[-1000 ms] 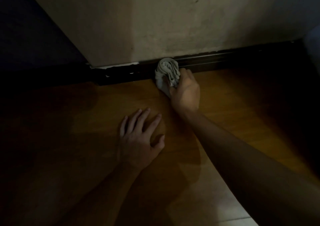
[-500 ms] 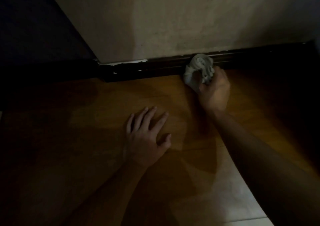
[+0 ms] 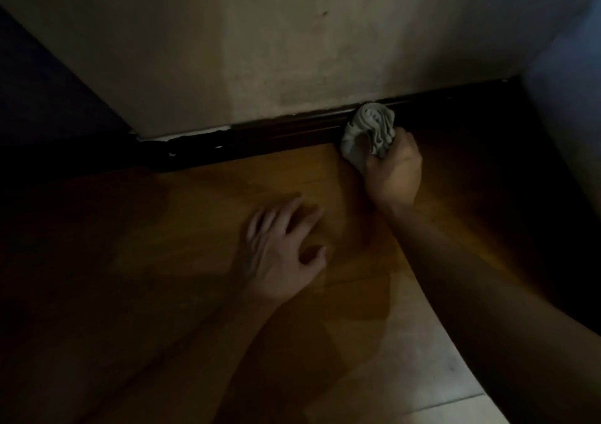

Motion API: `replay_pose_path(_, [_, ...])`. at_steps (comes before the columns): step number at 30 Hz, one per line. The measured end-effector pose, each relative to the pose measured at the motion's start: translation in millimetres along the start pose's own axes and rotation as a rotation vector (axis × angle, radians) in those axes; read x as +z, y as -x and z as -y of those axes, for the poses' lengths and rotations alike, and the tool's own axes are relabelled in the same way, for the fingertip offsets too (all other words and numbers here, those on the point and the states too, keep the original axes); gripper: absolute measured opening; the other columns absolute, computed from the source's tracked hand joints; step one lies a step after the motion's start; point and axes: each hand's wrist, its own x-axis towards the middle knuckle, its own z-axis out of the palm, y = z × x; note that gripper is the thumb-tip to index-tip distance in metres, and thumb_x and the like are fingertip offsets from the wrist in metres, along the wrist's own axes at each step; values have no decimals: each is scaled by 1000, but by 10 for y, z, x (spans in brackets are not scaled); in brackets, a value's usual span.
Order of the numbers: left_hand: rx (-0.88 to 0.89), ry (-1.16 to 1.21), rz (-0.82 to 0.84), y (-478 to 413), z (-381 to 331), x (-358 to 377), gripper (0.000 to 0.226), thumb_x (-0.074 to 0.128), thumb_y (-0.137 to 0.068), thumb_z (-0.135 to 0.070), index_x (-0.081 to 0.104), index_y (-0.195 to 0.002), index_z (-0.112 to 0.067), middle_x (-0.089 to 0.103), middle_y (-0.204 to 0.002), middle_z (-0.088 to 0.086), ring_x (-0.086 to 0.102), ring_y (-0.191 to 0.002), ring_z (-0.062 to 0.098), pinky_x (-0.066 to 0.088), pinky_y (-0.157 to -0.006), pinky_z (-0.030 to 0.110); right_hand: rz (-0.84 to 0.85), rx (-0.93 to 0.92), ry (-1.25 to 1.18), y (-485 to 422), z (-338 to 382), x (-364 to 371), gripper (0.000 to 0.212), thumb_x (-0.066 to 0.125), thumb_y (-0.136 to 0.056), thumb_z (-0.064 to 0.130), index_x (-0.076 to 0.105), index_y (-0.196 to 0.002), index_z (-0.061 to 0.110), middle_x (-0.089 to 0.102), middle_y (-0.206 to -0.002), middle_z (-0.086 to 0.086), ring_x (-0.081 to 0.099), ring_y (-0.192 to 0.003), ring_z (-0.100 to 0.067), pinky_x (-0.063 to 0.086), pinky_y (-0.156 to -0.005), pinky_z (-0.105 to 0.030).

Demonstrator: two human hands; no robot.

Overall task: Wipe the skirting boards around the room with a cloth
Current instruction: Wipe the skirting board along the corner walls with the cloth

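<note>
Because you need to push hard, your right hand (image 3: 392, 171) squeezes the bunched cloth (image 3: 369, 131) against the dark skirting board (image 3: 286, 132), while your left hand (image 3: 283, 254) lies flat with loose fingers on the floor (image 3: 195, 202) to steady you.

Bare floor (image 3: 201, 215) beside skirting board (image 3: 279, 131)

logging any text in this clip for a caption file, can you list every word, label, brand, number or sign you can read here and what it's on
There is no readable text.
The grey cloth gripped by the right hand, the dark skirting board, the plain wall and the wooden floor show no print, label or number.
The picture is dim, so faint marks in the dark corners cannot be ruled out.
</note>
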Motion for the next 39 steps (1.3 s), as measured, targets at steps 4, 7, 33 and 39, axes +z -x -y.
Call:
replay_pose_path(4, [-7,-63,0,-129,-120,118,62,42,-85,-65,48,-142,-45,36,-157,-10,24,-148,14,14,-121,50,-72,152,9,-182,-243,-149,29,64,-84,23,60,-108,7,61,-113,-15,58,-106,-35,47,-85,-41])
replay_pose_path(7, [5,-94,-19,-126,-106,149,61,44,-84,-64,50,-141,-44,39,-156,-7,28,-148,16,20,-119,53,-34,81,21,-186,-254,-164,28,65,-84,20,60,-108,7,60,-113,-14,58,-105,-33,47,-85,-41])
replay_pose_path(33, [-1,-110,-73,-141,-142,173,60,52,-80,-59,56,-138,-41,45,-154,-6,34,-144,18,25,-116,56,-43,77,-41,18,-26,-17,25,63,-82,19,59,-103,7,60,-106,-12,59,-99,-31,46,-80,-40])
replay_pose_path(39, [5,-105,-87,-143,-138,178,57,52,-80,-57,61,-133,-38,47,-151,-4,38,-143,20,27,-115,55,86,-98,-55,147,162,78,23,63,-78,15,58,-99,7,59,-103,-13,58,-95,-34,49,-77,-47])
